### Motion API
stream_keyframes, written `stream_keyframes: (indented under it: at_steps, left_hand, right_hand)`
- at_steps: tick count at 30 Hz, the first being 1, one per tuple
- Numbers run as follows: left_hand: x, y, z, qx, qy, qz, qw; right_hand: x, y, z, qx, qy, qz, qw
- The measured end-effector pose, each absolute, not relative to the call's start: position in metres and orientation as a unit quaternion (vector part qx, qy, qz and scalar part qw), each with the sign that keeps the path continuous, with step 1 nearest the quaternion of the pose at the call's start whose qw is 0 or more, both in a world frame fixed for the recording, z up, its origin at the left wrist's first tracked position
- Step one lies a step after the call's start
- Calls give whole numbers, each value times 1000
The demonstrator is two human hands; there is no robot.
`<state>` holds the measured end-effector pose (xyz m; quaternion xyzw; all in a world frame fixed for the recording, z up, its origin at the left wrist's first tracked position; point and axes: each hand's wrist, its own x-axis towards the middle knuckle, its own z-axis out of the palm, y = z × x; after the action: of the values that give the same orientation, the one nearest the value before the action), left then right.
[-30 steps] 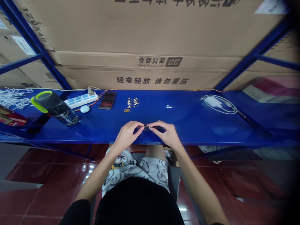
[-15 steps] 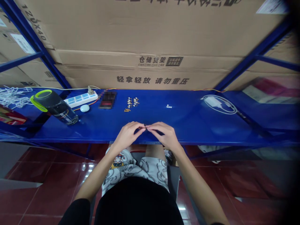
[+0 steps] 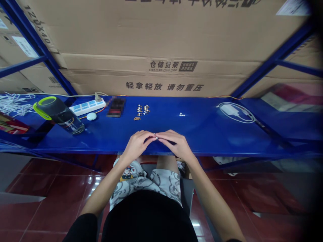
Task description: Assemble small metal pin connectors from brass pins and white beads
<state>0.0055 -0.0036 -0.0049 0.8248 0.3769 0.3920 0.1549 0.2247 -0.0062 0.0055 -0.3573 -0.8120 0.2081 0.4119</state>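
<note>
My left hand (image 3: 137,144) and my right hand (image 3: 175,143) meet fingertip to fingertip above the front part of the blue shelf (image 3: 209,134). Both are closed in a pinch. A tiny white piece (image 3: 156,137) shows where the tips come together, at my right fingertips. Whatever else lies between the left fingers is covered by them. Farther back stand several small white-and-brass parts (image 3: 139,110) in a cluster, with a few bare brass pieces (image 3: 137,118) just in front. Several small white round pieces (image 3: 182,114) lie right of them.
On the left are a water bottle (image 3: 60,116) with a green loop, a white power strip (image 3: 87,107), a white oval object (image 3: 91,116) and a dark blurred-out item (image 3: 116,107). A coiled white cable with charger (image 3: 230,111) lies right. Cardboard (image 3: 161,40) walls the back.
My fingertips have shifted slightly, and the white piece now shows between them where a darker bit showed before. The parts on the shelf have not moved.
</note>
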Motion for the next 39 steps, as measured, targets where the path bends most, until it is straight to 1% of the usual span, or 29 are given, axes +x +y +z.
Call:
stream_keyframes:
  at_steps: [4, 13, 17, 21, 25, 30, 39]
  left_hand:
    - [6, -4, -3, 813, 395, 402, 146]
    - [7, -3, -5, 817, 407, 386, 133]
    - [7, -4, -4, 801, 454, 376, 103]
    - [7, -3, -6, 794, 494, 348, 63]
    - [6, -2, -10, 803, 497, 324, 49]
    - [6, -1, -11, 806, 499, 315, 41]
    - [7, -2, -11, 814, 504, 287, 20]
  right_hand:
    - [224, -6, 5, -415, -779, 180, 434]
    - [224, -6, 5, -426, -784, 181, 413]
    - [226, -2, -1, -502, -742, 147, 419]
    - [228, 4, -7, -562, -723, 110, 386]
    - [225, 11, -8, -561, -741, 90, 357]
    - [220, 22, -4, -521, -778, 126, 326]
    - [224, 22, -8, -486, -794, 140, 337]
